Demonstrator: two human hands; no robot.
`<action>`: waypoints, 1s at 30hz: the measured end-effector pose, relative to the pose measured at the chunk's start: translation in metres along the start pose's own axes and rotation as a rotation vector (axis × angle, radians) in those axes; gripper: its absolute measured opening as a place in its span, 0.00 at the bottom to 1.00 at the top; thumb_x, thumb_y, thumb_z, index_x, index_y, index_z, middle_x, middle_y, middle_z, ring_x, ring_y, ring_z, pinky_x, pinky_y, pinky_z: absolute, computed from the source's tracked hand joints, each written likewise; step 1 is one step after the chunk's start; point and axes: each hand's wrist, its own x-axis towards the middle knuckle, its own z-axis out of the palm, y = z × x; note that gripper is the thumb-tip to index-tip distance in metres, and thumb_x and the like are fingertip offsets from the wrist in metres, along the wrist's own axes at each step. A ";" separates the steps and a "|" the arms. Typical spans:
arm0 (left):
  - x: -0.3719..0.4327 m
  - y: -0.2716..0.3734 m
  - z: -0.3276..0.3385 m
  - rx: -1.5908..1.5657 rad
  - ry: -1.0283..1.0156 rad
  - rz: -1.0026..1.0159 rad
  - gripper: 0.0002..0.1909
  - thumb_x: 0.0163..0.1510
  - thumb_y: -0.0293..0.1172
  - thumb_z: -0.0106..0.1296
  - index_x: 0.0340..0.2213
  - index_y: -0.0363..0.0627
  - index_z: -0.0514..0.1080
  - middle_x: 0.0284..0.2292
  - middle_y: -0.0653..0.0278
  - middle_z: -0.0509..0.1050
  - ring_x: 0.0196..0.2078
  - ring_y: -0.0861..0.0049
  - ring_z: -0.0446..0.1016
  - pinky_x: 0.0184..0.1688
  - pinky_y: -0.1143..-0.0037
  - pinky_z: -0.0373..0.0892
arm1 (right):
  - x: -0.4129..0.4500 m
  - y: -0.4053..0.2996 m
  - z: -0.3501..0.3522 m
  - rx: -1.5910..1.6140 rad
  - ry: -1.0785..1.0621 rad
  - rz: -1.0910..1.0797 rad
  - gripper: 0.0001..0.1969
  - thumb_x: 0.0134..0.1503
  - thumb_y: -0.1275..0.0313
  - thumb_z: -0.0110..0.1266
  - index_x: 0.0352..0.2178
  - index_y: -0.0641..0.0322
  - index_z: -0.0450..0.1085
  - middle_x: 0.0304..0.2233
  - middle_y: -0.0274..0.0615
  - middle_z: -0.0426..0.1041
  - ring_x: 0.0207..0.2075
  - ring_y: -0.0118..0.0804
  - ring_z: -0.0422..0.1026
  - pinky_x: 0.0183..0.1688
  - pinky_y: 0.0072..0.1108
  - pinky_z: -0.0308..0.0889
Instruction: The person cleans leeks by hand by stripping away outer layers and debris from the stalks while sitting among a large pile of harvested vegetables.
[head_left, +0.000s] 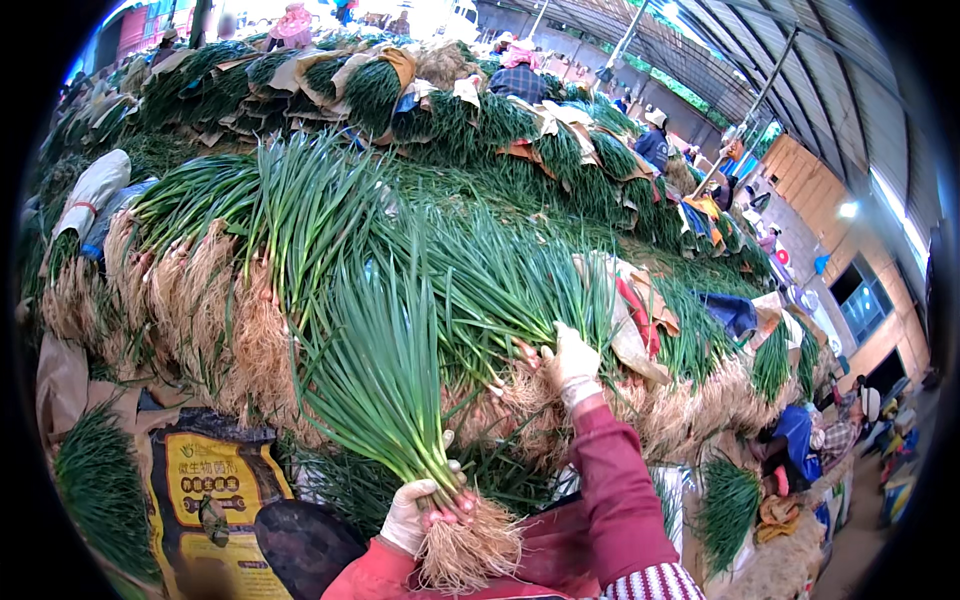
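My left hand (411, 510), in a pale glove, grips a bunch of green onions (397, 375) just above its pinkish bulbs. The leaves fan upward and left. The bunch's tan roots (469, 544) hang below my fingers, over my lap. My right hand (574, 360), gloved too, reaches to the long heap of green onions (502, 277) ahead. Its fingers touch the stalks beside several pink bulbs (527, 352). Leaves and the glove hide whether those fingers are closed around any stalks.
A yellow and black printed sack (217, 495) lies at lower left, near loose green onions (101, 480). Cloth and sacking (630, 315) cover part of the heap at right. Another heap (450, 120) runs behind. A person (832, 435) sits at far right.
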 end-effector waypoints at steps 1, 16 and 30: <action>0.002 0.000 -0.002 -0.034 -0.046 0.010 0.37 0.46 0.30 0.49 0.58 0.40 0.51 0.39 0.50 0.73 0.35 0.53 0.76 0.37 0.57 0.74 | 0.008 0.012 0.006 -0.132 -0.166 0.064 0.18 0.48 0.59 0.58 0.38 0.55 0.70 0.30 0.45 0.75 0.33 0.48 0.75 0.37 0.34 0.69; 0.007 -0.003 0.001 0.005 -0.063 0.049 0.40 0.46 0.32 0.53 0.58 0.40 0.49 0.39 0.59 0.69 0.43 0.61 0.71 0.44 0.56 0.70 | -0.002 0.176 0.048 0.283 -0.091 -0.038 0.15 0.59 0.64 0.46 0.27 0.66 0.73 0.17 0.42 0.74 0.18 0.35 0.73 0.26 0.24 0.67; 0.003 0.000 -0.003 -0.013 -0.015 0.085 0.32 0.46 0.31 0.53 0.52 0.37 0.56 0.38 0.62 0.69 0.45 0.64 0.69 0.44 0.57 0.71 | -0.029 -0.025 -0.050 0.736 -0.068 -0.121 0.11 0.57 0.66 0.50 0.36 0.61 0.73 0.27 0.40 0.74 0.27 0.32 0.72 0.32 0.24 0.67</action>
